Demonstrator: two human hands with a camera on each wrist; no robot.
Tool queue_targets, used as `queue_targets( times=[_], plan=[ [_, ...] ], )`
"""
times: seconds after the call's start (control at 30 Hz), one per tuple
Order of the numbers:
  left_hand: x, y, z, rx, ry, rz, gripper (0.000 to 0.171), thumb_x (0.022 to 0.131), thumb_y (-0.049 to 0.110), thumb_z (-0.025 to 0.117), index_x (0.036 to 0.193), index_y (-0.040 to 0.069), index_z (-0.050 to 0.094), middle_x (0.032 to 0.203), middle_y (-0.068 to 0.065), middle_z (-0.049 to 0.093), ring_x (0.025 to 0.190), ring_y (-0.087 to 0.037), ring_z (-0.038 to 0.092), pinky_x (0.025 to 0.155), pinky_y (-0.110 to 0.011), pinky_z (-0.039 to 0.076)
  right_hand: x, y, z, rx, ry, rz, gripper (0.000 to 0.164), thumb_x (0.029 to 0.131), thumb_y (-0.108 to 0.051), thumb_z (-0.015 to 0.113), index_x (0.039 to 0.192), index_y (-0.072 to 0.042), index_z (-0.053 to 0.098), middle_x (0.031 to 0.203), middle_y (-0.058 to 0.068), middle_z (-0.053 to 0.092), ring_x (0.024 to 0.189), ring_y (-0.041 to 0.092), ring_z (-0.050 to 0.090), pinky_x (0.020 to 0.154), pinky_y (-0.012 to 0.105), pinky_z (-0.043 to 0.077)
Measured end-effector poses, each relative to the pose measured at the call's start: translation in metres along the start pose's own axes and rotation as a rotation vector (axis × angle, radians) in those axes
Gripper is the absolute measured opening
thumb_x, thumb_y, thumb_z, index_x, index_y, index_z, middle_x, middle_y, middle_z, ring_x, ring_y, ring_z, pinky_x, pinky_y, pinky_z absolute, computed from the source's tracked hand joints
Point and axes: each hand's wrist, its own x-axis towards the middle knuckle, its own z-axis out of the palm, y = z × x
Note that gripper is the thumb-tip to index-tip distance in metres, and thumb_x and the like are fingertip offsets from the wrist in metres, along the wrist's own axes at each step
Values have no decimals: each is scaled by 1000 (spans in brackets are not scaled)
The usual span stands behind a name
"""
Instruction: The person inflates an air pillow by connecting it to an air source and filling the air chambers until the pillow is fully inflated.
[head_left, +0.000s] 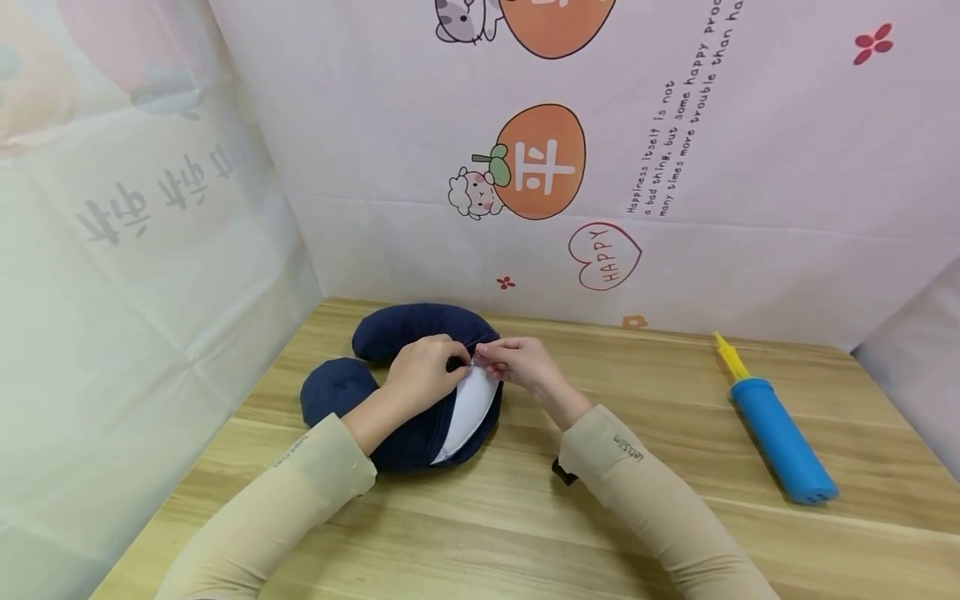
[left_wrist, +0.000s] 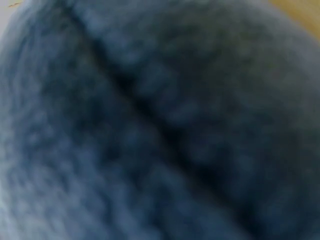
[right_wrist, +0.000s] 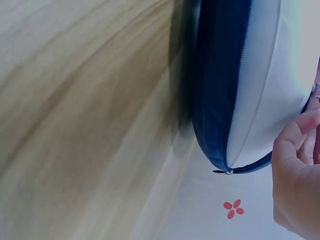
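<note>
A navy U-shaped neck pillow lies on the table, the zipper of its cover undone along the outer curve. Through the slit shows a smooth white inner cushion. My left hand reaches across the pillow and pinches at the upper part of the white cushion. Opposite it, my right hand pinches a small whitish bit there, the fingertips of both hands almost meeting. The zipper pull hangs at the end of the slit in the right wrist view. Blurred navy plush fills the left wrist view.
A blue hand pump with a yellow nozzle lies on the right of the wooden table. Some small black thing is partly hidden by the right sleeve. Printed white cloth hangs behind and at the sides.
</note>
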Motion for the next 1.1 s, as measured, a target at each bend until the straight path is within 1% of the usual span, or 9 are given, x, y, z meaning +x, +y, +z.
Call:
queue_targets(
  times=[0.27,0.43,0.53,0.7,0.83,0.9,0.97,1.03,1.1],
  plan=[
    [0,0,-1,4,11,3,9,90,19,81,97,13,80,91,-1,70,79,-18,65,71,-36,54,-2,0,-1,-5,-3,29,18,101,-8,66,106,8,73,82,4,74,66,10,63,65,21,53],
    [0,-1,-2,-8,13,-16,11,89,23,82,97,16,81,101,-1,71,85,-20,67,67,-36,54,-5,-1,-1,-3,-19,14,17,103,-8,63,103,6,73,83,2,73,67,10,60,65,21,52],
    [0,-3,-4,-26,13,-41,13,88,28,83,98,20,82,105,0,70,90,-20,67,67,-37,53,-9,-3,-3,12,-40,-2,17,104,-7,61,105,5,72,85,0,73,69,9,58,66,20,50],
    [0,-4,-7,-86,-17,-67,14,89,31,82,100,22,82,109,3,70,101,-21,66,77,-45,52,-13,-7,-5,12,-56,-27,18,105,-7,59,109,6,71,88,1,73,72,10,56,68,20,49],
    [1,-3,-7,-130,-51,-63,12,91,27,81,100,19,82,113,1,70,109,-24,64,85,-53,49,-15,-8,-5,-53,-56,-62,19,104,-9,61,108,7,72,89,2,74,73,11,57,68,21,49],
    [1,-2,-7,-137,-59,-52,11,92,25,80,100,17,82,116,0,70,111,-26,63,88,-56,48,-15,-7,-4,-110,-50,-112,20,103,-10,63,107,7,73,90,3,74,74,11,58,69,22,50],
    [2,-2,-7,-139,-65,-41,11,92,23,80,99,16,81,118,-1,69,112,-27,62,89,-57,48,-16,-5,-3,-194,-30,-189,20,102,-12,65,105,6,74,92,5,75,76,11,60,70,22,51],
    [2,-2,-6,-145,-65,-36,10,92,22,80,99,15,81,118,-1,69,112,-28,62,90,-57,48,-16,-3,-2,-308,-6,-308,18,101,-12,67,103,4,76,94,7,76,77,11,62,70,22,51],
    [2,-3,-6,-159,-64,-33,9,92,21,80,99,15,81,117,-1,69,110,-27,63,89,-56,49,-17,0,-1,-466,33,-457,14,99,-11,69,101,1,77,93,7,76,77,12,63,69,23,51]
  ],
)
